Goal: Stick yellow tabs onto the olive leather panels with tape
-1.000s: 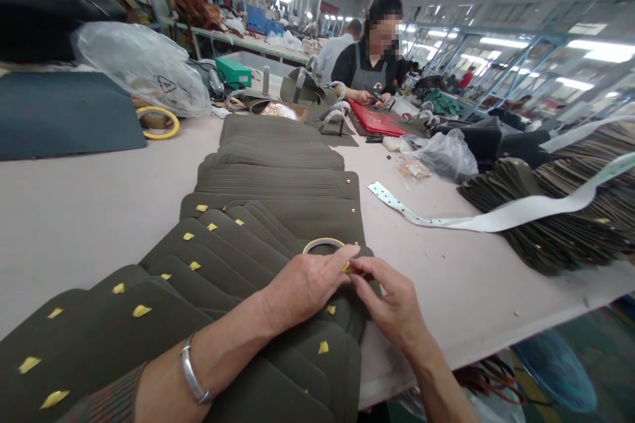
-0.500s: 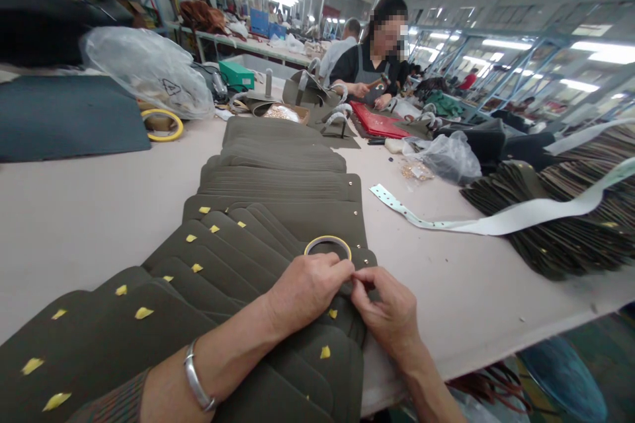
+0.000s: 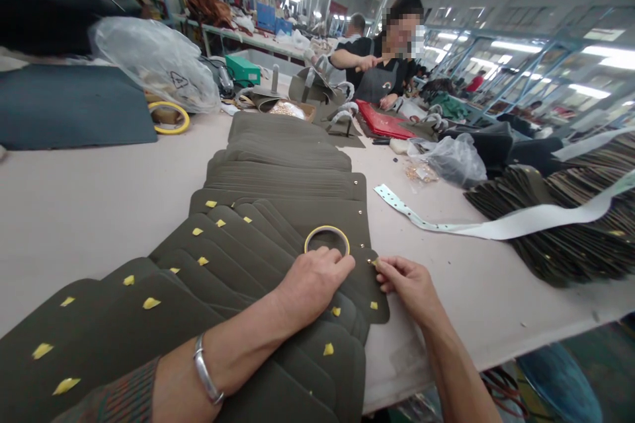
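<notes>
My left hand (image 3: pixel 317 284) is closed on a roll of yellow tape (image 3: pixel 327 230), whose ring stands up beyond the knuckles. Between thumb and fingertips, my right hand (image 3: pixel 407 287) pinches a small yellow piece of tape (image 3: pixel 375 262) at the right edge of an olive-green panel. Beneath both hands, overlapping olive-green panels (image 3: pixel 233 258) with rounded corners fan across the table. Several carry small yellow tape pieces (image 3: pixel 151 303). Tiny metal studs (image 3: pixel 360 212) show along the panels' right edge. One tape piece (image 3: pixel 374 305) lies on the panel just below my right fingertips.
A white strip with holes (image 3: pixel 436 227) runs over a stack of dark panels (image 3: pixel 570 225) at right. Another tape roll (image 3: pixel 169 117) lies by a clear plastic bag (image 3: pixel 153 63). Across the table (image 3: pixel 99 211), a co-worker (image 3: pixel 381 73) holds a hammer above a red slab (image 3: pixel 381 120).
My right hand has moved right, away from my left, with a piece of tape in its fingertips. A tape piece below it has come into view. The co-worker's hammer arm has risen.
</notes>
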Action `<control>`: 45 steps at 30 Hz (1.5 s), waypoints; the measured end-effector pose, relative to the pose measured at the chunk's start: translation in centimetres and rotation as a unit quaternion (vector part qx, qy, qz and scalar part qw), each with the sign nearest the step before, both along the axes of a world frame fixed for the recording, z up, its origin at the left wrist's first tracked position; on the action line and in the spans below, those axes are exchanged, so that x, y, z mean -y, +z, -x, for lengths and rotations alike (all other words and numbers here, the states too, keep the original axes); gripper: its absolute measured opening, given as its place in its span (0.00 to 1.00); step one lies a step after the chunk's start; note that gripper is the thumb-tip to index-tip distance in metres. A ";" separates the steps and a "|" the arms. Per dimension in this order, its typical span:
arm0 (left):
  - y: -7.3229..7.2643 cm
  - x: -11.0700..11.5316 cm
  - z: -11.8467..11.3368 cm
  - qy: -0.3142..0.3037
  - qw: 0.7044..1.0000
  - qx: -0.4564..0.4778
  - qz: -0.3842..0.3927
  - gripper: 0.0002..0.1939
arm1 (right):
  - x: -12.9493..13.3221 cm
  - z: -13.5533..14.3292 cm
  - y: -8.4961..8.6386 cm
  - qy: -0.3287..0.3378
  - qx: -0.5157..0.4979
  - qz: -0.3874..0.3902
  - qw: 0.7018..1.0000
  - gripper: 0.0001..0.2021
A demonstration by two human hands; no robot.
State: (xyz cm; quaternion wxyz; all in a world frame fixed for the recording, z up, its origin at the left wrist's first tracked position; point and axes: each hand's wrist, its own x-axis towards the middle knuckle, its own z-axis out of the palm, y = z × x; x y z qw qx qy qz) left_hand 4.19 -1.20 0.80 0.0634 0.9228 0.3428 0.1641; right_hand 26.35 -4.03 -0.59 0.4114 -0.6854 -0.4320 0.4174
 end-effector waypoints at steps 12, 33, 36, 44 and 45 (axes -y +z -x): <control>0.1 -0.2 0.1 -0.013 0.997 -0.052 0.047 0.04 | -1.7 1.3 0.4 0.100 0.298 -0.016 0.949 0.12; 0.1 -0.3 0.1 -0.015 0.999 -0.032 0.035 0.04 | -1.3 2.2 0.8 0.130 0.427 -0.053 0.893 0.12; 0.1 -0.1 0.2 -0.009 0.999 -0.025 0.024 0.04 | -1.4 2.1 1.1 0.165 0.448 -0.039 0.878 0.12; 1.3 0.0 0.9 -0.031 0.994 0.089 -0.056 0.07 | -2.3 2.5 0.5 0.207 0.473 -0.214 0.829 0.11; 1.6 -0.1 1.1 -0.026 0.990 0.115 -0.072 0.08 | -2.5 3.0 0.5 0.227 0.478 -0.236 0.815 0.11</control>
